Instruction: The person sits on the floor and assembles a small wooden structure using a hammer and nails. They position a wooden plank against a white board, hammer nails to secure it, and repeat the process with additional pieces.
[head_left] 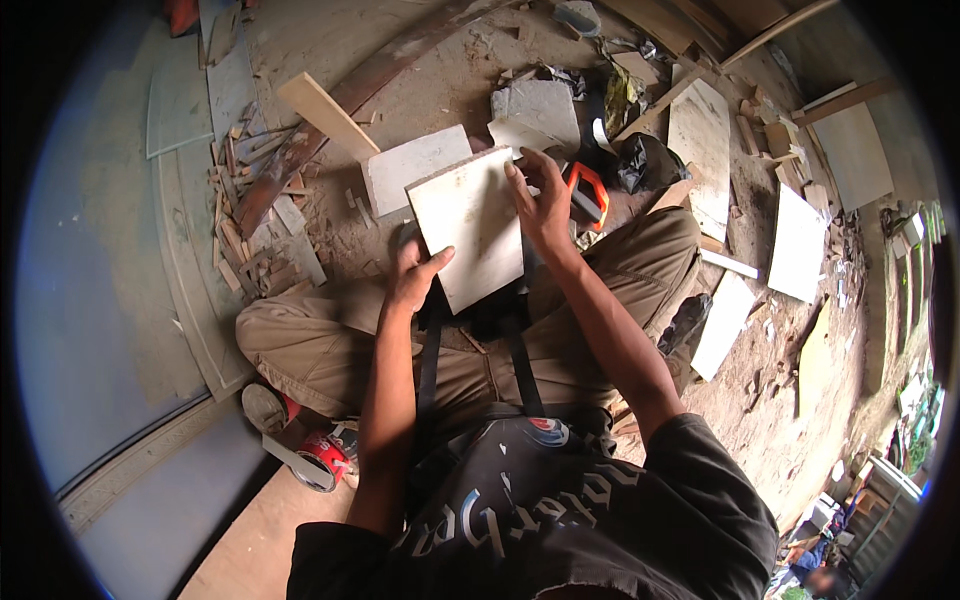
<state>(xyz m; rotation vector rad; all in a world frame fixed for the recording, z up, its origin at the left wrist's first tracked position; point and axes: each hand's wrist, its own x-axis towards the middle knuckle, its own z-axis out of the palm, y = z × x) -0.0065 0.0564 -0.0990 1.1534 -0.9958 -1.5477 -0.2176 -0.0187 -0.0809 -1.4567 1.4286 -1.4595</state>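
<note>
A flat off-white board [470, 225], smudged with dirt and with a rough top edge, is held tilted above my lap. My left hand [412, 275] grips its lower left edge, the thumb lying on the face. At its upper right corner my right hand [545, 205] has hold of the edge, thumb on the near face. Just right of that hand is an orange and black handle [590, 195], which looks like a saw's. Beyond the board sits a whitish block [415, 165], with a light wood strip [325, 112] reaching up behind it.
My crossed legs [310, 335] surround the work. A second pale block [540, 108] stands farther off. Wood scraps [265, 255] lie left, beside a long dark beam [290, 170]. White panels [797, 243] are strewn right. A red can [325, 455] rests by my left leg.
</note>
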